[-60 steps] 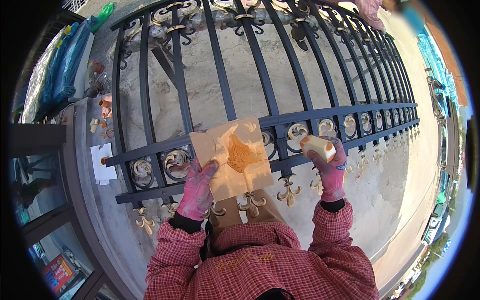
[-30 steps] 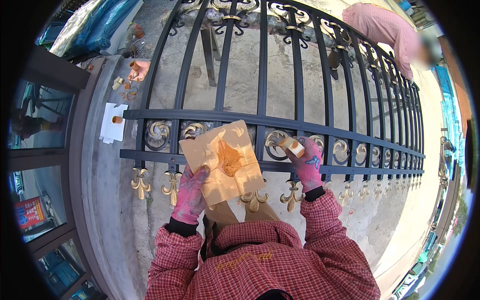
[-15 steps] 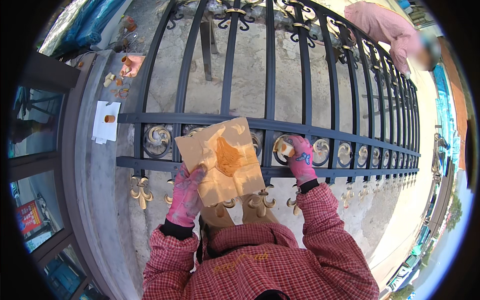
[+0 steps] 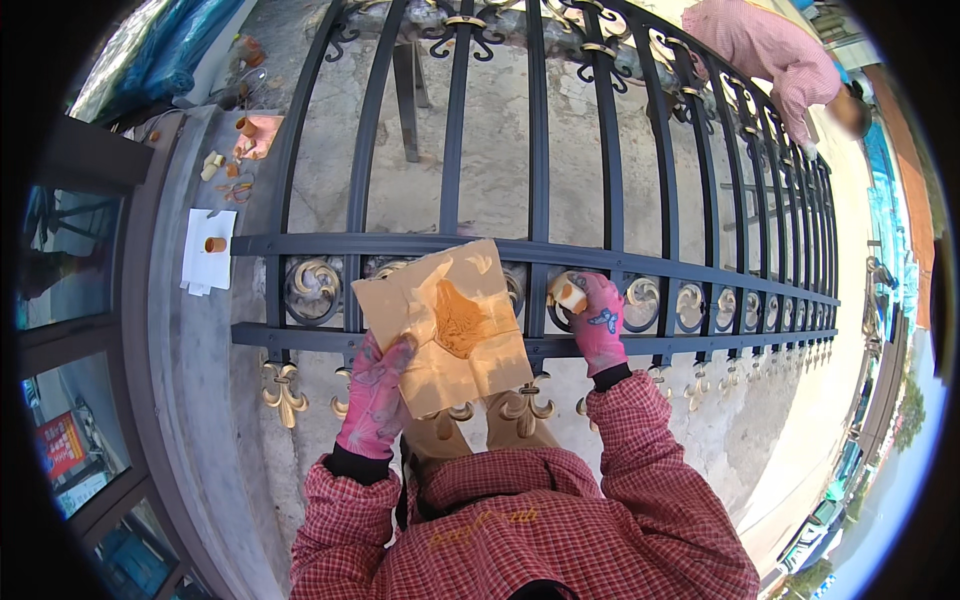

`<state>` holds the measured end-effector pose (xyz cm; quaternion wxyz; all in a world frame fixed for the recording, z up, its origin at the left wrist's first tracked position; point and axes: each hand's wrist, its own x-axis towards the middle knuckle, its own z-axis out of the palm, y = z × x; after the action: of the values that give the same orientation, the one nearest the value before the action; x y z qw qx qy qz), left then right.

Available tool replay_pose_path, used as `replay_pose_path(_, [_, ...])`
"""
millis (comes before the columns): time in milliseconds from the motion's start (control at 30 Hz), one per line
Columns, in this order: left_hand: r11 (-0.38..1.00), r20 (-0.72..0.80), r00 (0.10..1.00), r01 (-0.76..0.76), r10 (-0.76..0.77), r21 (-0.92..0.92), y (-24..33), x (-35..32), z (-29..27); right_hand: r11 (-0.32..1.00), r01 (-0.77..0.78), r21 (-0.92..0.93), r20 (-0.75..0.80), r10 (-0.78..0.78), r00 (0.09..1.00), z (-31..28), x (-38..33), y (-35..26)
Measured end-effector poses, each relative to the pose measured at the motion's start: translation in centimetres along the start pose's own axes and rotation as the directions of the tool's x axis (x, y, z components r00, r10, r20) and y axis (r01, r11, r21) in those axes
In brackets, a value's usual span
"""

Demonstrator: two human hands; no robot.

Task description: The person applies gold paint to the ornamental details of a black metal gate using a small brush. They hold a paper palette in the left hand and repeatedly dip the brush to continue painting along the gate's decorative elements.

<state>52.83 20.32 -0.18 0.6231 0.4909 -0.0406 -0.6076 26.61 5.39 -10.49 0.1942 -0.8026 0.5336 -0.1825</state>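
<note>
While the left hand, in a pink glove, is pinching a flat piece of brown cardboard by its left edge at about eight o'clock, the right hand, in a pink glove too, is gripping a small cream block at three o'clock. The cardboard is sitting near the middle, turned a little, and an orange-gold smear is lying on it (the card is looking a bit wrinkly). The right fingers are curling around the block, which is showing a brown patch. It is being held over the low part of a big dark fence, but I cannot tell if the two are touching. Gold curls are sitting in rings along that part, and a gold tip is poking out at eight o'clock. A brown tube is resting on white paper at nine o'clock. Another person, in a pink top, is bending over the fence between one and two o'clock.
</note>
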Motion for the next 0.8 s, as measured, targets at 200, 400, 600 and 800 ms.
replay_pose_path(200, [0.999,0.007,0.999,-0.035,0.035,0.029,-0.2,0.5,-0.8,0.982,-0.17,0.081,-0.108,0.179,0.978,-0.9,-0.3,0.1])
replay_pose_path(400, [1.0,0.005,1.0,0.009,-0.009,-0.01,0.7,1.2,0.0,0.953,-0.301,0.046,-0.125,0.304,0.944,-0.4,-0.1,0.3])
replay_pose_path(600, [0.998,0.026,0.999,0.042,-0.041,-0.038,1.3,1.8,0.0,0.949,-0.308,0.069,-0.16,0.316,0.935,0.3,0.1,-0.6])
replay_pose_path(800, [0.999,0.001,0.999,0.052,-0.052,-0.01,2.4,2.7,0.1,0.911,-0.403,0.09,-0.172,0.413,0.895,-0.7,-0.4,-1.8])
